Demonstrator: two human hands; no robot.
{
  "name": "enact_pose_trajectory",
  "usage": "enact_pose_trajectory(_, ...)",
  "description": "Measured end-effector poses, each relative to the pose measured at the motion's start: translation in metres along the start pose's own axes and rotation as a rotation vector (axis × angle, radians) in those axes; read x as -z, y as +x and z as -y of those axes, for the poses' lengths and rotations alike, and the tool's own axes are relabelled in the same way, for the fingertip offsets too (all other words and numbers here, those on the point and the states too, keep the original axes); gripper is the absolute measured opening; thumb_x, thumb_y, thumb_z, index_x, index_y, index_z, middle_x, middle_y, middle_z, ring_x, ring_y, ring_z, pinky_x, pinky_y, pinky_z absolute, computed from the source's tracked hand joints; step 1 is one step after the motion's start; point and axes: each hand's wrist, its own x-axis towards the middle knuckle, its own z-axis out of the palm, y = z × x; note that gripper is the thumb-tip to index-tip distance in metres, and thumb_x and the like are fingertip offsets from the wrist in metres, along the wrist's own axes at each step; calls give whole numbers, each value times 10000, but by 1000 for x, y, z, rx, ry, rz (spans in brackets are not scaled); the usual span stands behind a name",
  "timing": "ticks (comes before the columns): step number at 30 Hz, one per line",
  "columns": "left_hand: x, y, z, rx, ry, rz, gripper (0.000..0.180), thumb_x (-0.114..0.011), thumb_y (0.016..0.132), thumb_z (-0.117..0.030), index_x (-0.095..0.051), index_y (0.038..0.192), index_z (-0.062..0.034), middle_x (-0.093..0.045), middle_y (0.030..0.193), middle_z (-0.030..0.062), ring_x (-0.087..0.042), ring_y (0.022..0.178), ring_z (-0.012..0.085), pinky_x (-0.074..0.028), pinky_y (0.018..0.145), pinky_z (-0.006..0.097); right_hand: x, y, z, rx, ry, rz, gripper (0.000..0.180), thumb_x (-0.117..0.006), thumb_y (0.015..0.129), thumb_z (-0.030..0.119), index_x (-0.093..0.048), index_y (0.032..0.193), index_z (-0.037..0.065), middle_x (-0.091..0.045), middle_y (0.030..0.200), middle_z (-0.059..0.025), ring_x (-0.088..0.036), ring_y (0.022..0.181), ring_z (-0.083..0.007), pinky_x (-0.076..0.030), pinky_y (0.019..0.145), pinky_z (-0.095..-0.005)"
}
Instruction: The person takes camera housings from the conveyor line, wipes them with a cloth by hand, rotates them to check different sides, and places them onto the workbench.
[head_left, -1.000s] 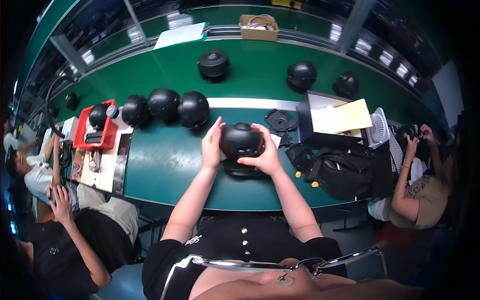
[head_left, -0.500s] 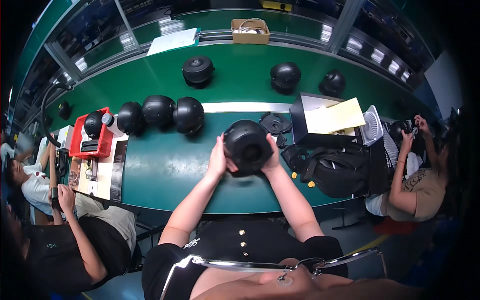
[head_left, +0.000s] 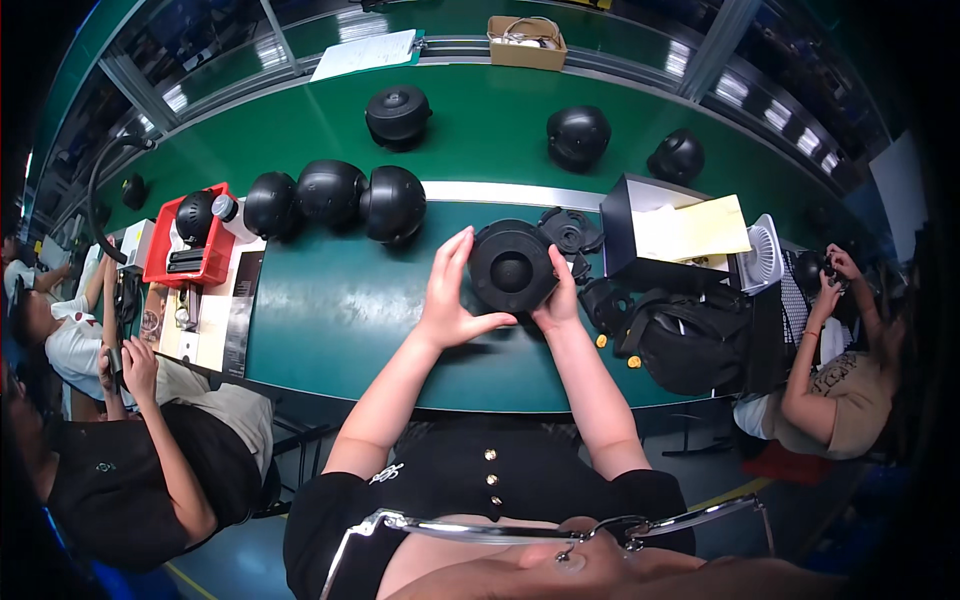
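Note:
A black rounded housing (head_left: 492, 252), with a round recess in the face turned up, is held above the green table in front of me. My right hand (head_left: 561, 298) grips its right side. My left hand (head_left: 448, 300) is open at its left side, fingers stretched upward and thumb pointing along the lower rim; whether it touches the housing I cannot tell. Just right of the housing lies a flat black ring-shaped part (head_left: 570, 232), with another black part (head_left: 605, 305) nearer to me.
Black rounded units (head_left: 330, 193) stand in a row at left, beside a red bin (head_left: 212, 262). More units (head_left: 398, 115) sit on the conveyor. At right are a dark box (head_left: 625, 240), a white fan (head_left: 762, 255), a black bag (head_left: 690, 345) and small yellow pieces (head_left: 634, 362). People sit on both sides.
The housing has turned so its recessed face points up, and it has moved slightly away from me. My left hand has loosened and spread its fingers. The view has shifted a little.

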Motion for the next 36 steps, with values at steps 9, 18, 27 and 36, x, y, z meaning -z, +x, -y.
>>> enact_pose_trajectory(9, 3, -1, 4, -45, -33, 67, 1254, -950, 532, -439, -287, 1495, 13, -415, 1476, 247, -393, 1384, 412, -348, 1132, 478, -5, -5, -11, -29, -12, 68, 450, -476, 1025, 402, -550, 1317, 67, -630, 1264, -102, -604, 1166, -231, -472, 1024, -394)
enact_pose_trajectory(18, 21, -19, 19, -13, 98, -146, 950, -955, 532, -248, -459, 1315, -41, -593, 1301, 153, -561, 1234, 364, -441, 1056, 461, -7, -5, -11, 463, -1107, 27, 292, -577, 1001, 194, -654, 1188, -16, -697, 1087, -84, -683, 960, -187, -527, 828, -297)
enact_pose_trajectory(27, 27, -18, 32, 69, 52, -158, 396, -856, 614, -85, -640, 943, -45, -675, 1178, 146, -574, 1216, 382, -465, 1008, 472, 8, -5, -11, 419, -951, -16, 191, -624, 911, 43, -701, 1079, -4, -717, 1010, -104, -691, 888, -162, -530, 770, -274)
enact_pose_trajectory(36, 33, -29, 37, 130, 29, -177, 395, -826, 629, -24, -622, 967, -49, -656, 1185, 135, -570, 1232, 351, -453, 1025, 451, -4, -22, -1, 458, -1902, -59, 217, -737, 755, 83, -742, 971, 62, -660, 1059, -114, -586, 1037, -301, -473, 927, -410)
